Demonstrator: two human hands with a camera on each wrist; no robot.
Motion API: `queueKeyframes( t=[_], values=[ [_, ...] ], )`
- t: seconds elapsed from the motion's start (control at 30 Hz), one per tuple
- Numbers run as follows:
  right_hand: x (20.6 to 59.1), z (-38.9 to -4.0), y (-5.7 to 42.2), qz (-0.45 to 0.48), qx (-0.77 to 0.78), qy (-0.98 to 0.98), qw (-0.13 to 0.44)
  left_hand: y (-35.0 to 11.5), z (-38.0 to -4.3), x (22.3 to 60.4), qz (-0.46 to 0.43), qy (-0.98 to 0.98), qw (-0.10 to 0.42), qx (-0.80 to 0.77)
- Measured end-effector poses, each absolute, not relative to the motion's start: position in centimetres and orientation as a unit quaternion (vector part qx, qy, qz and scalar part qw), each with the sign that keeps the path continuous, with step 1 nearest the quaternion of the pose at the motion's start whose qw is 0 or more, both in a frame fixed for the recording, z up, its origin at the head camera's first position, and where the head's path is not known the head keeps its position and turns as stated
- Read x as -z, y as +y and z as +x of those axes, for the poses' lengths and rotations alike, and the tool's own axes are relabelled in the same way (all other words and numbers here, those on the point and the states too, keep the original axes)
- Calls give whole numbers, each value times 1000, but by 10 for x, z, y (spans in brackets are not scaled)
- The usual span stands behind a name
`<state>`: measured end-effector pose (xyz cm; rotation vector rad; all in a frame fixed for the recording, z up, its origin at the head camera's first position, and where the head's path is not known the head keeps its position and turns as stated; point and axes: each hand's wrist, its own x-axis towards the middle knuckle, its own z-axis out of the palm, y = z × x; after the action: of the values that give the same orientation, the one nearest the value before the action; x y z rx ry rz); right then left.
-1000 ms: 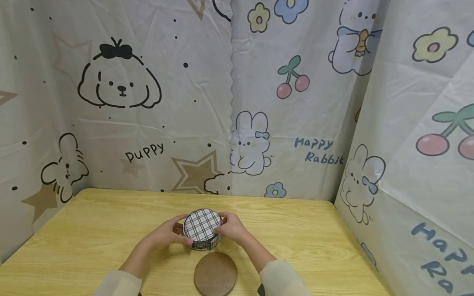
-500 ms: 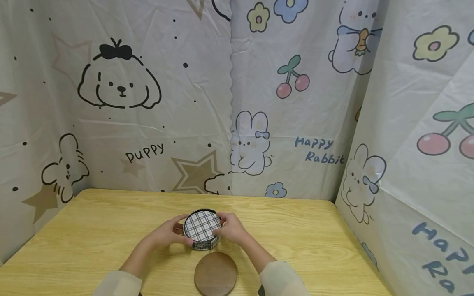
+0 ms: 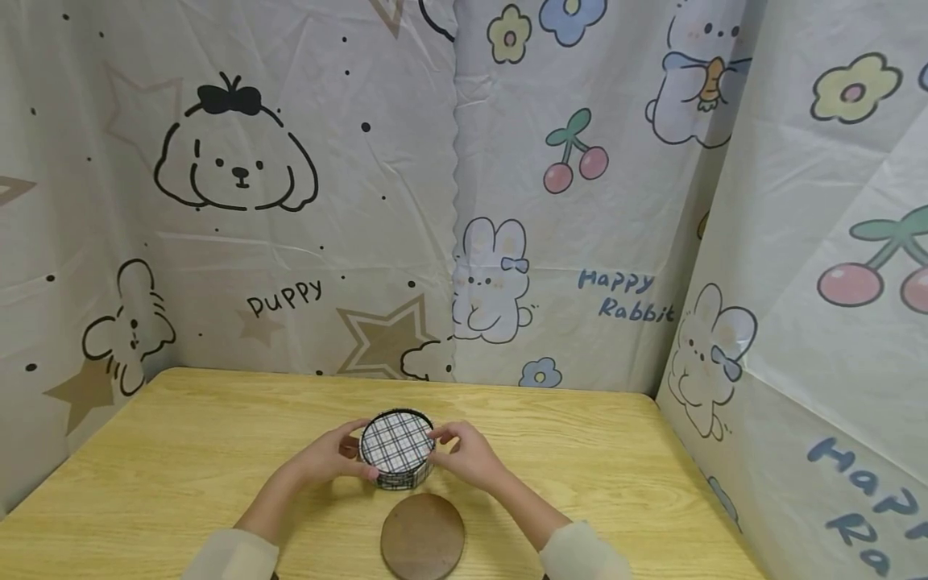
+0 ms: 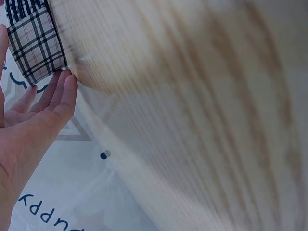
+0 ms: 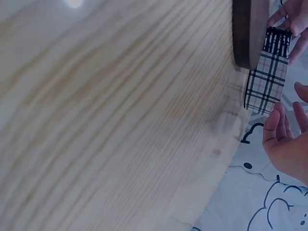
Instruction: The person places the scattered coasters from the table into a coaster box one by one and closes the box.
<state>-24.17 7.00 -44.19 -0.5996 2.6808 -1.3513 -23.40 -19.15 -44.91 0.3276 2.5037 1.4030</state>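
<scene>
A round, low coaster holder (image 3: 403,481) in black-and-white plaid stands on the table, with a plaid disc, likely a coaster (image 3: 396,441), filling its top. My left hand (image 3: 328,457) grips the holder's left side, thumb at the front and fingers farther back. At the right side is my right hand (image 3: 467,457), its fingertips at or just off the rim and the thumb apart from the fingers. In the right wrist view the holder (image 5: 267,82) shows a striped gap in its side wall. A round brown wooden disc (image 3: 423,536) lies in front of it.
The yellow wood-grain table (image 3: 239,411) reaches back to a printed cloth curtain (image 3: 348,234) with cartoon animals. A second stretch of curtain (image 3: 790,362) runs along the right side.
My right hand has loosened from the holder's rim and drawn slightly right, its fingers spreading. The left hand and the wooden disc have stayed in place.
</scene>
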Motion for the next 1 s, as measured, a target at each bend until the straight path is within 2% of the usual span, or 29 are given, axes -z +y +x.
queueKeyframes(
  t=[0.3,0.57,1.0],
  values=[
    [442,-230,88,-234,398,885,57,-191,-234,449,118,859,128,-481],
    [445,-216,88,-305,334,888,82,-191,-234,449,110,861,126,-480],
    [456,-192,75,-378,225,897,35,-192,-234,450,117,856,128,-487]
  ],
)
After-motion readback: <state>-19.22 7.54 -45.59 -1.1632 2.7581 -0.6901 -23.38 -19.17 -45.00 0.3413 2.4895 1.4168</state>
